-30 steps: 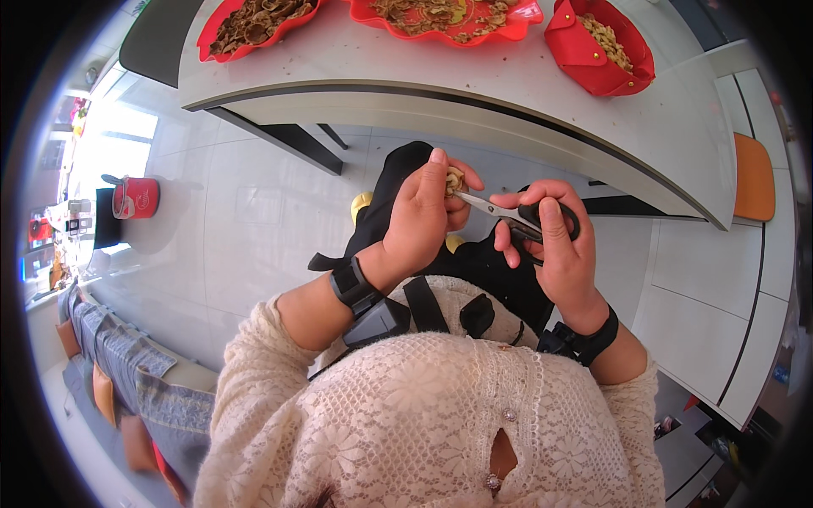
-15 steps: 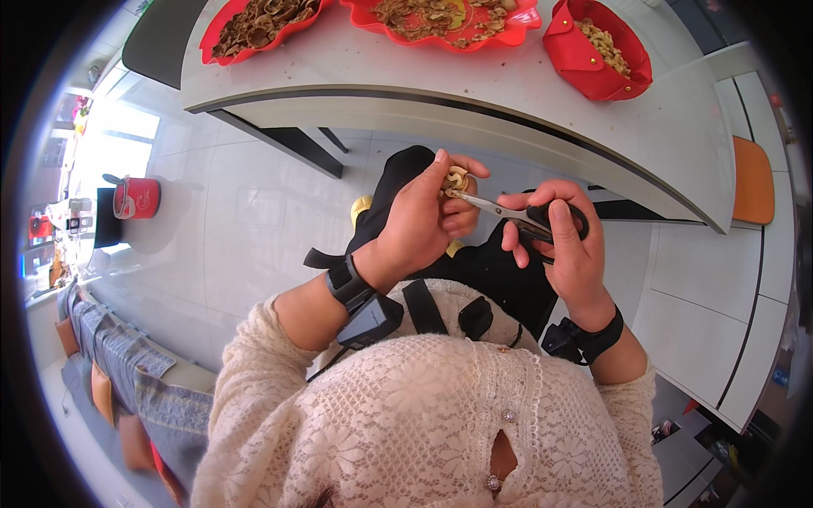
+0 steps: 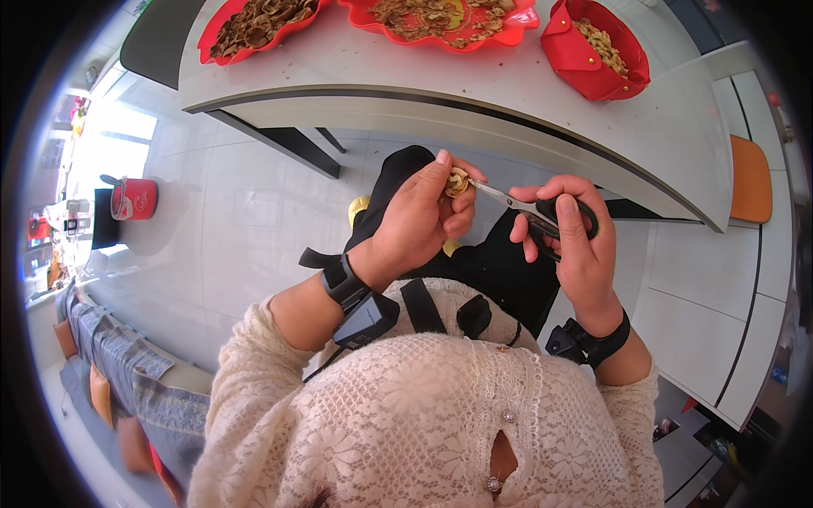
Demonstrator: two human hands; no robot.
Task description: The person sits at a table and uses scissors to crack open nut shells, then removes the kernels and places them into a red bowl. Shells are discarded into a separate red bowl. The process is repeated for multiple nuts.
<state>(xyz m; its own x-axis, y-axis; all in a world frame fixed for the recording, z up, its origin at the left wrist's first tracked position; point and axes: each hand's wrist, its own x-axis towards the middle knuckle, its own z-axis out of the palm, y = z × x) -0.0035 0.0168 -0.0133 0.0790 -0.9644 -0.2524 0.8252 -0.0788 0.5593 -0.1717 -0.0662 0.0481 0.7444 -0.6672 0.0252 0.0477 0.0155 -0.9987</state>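
My left hand (image 3: 423,201) pinches a walnut half (image 3: 457,182) between thumb and fingers, its opened side with pale kernel showing. My right hand (image 3: 576,241) is closed round the black handles of a pair of scissors (image 3: 496,196). The blades point left, and their tip lies at the walnut's right edge beside my left fingertips. Whether the tip touches the nut, I cannot tell. Both hands are above my lap, in front of the table.
On the white table (image 3: 356,72) stand a red dish (image 3: 227,57) of brown shells, a wavy red tray (image 3: 474,42) with shell bits, and a red box (image 3: 569,61) of pale kernels. An orange stool seat (image 3: 750,179) is at the right; a red bucket (image 3: 135,200) stands far left.
The scissors and my right hand have shifted slightly right, drawing the tip from the walnut's middle to its right edge. My left hand still grips the nut.
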